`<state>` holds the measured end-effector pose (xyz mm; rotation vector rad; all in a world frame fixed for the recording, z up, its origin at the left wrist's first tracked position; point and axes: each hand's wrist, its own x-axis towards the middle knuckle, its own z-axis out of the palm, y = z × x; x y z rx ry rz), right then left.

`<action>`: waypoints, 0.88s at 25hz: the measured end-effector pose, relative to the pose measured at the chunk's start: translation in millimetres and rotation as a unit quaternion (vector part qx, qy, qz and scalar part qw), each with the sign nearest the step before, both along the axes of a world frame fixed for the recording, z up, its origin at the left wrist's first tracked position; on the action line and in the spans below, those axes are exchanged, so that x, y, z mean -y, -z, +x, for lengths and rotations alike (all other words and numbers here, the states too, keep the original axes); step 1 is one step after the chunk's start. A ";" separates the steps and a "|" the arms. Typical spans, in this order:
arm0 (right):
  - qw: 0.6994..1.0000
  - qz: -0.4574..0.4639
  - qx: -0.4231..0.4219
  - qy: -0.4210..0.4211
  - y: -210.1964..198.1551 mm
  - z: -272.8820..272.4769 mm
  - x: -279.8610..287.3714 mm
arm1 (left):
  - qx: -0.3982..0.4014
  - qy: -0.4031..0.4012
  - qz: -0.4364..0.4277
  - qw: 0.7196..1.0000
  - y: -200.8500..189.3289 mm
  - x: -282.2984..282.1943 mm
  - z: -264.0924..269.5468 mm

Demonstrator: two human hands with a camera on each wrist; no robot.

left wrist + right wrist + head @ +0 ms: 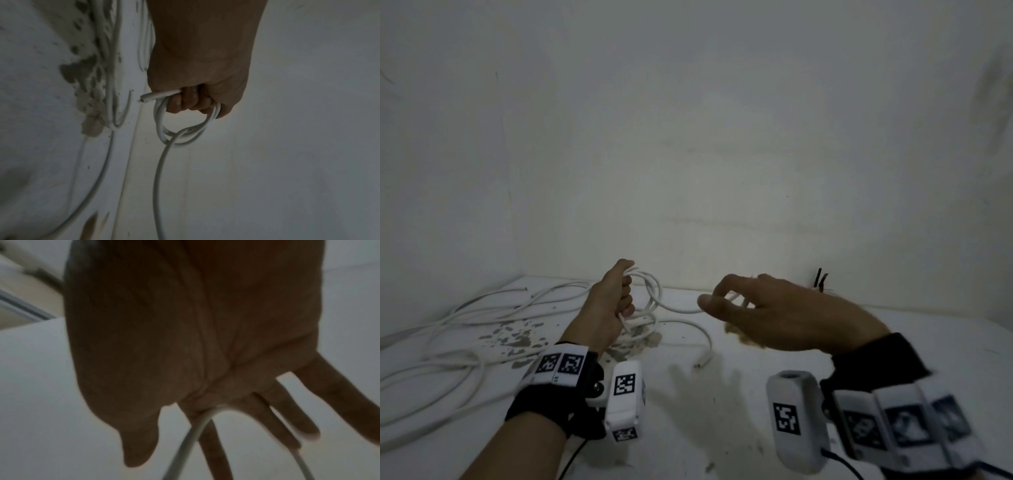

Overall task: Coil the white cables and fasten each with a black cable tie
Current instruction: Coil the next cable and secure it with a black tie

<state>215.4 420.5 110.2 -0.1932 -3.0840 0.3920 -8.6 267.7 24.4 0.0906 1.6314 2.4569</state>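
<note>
My left hand (616, 301) is raised above the table and grips a small coil of white cable (652, 296) in its fist. The left wrist view shows the coil (185, 129) hanging under the curled fingers (185, 102), with the cut cable end (156, 96) sticking out to the side. From the coil the cable runs right to my right hand (739, 305). That hand (185, 337) has its fingers spread and nearly straight, and the cable (191, 438) slides across the base of them. Black cable ties (822, 279) stand at the back right by the wall.
Several loose white cables (465, 325) sprawl over the left of the white table (722, 411), across patches of chipped paint (517, 339). A free cable end (702, 361) lies mid-table. A white wall closes the back and left.
</note>
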 end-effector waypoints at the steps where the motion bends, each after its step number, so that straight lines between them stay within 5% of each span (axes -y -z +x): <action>1: 0.997 0.056 0.003 0.048 6.0 -7.3 1.8 | -0.021 0.005 -0.017 1.000 -8.9 -2.9 5.8; 5: 0.973 0.187 -0.083 0.104 13.4 -21.9 -0.8 | -0.108 0.053 -0.135 0.984 -33.1 -13.9 36.7; 7: 0.991 0.110 -0.064 0.043 17.0 -24.8 -2.3 | -0.130 0.118 -0.156 0.972 -40.3 -21.8 55.6; 9: 0.991 -0.090 -0.100 -0.002 22.3 -30.3 -0.2 | -0.135 0.174 -0.143 0.965 -47.6 -30.1 71.3; 11: 0.919 -0.358 -0.166 -0.008 28.9 -37.5 2.9 | -0.131 0.192 -0.121 0.965 -54.5 -34.7 79.8; 13: 0.797 -0.585 -0.150 0.013 30.9 -44.3 3.0 | -0.113 0.192 -0.105 0.969 -57.5 -36.1 83.3; 16: 0.617 -0.769 -0.155 0.068 29.8 -50.3 6.1 | -0.093 0.206 -0.127 0.966 -53.1 -39.3 86.9; 18: 0.583 -0.785 -0.176 0.115 31.2 -53.9 8.6 | -0.079 0.231 -0.138 0.960 -49.8 -42.6 90.4; 22: 0.591 -0.758 -0.219 0.167 34.9 -59.3 13.5 | -0.050 0.275 -0.124 0.952 -47.2 -40.6 91.6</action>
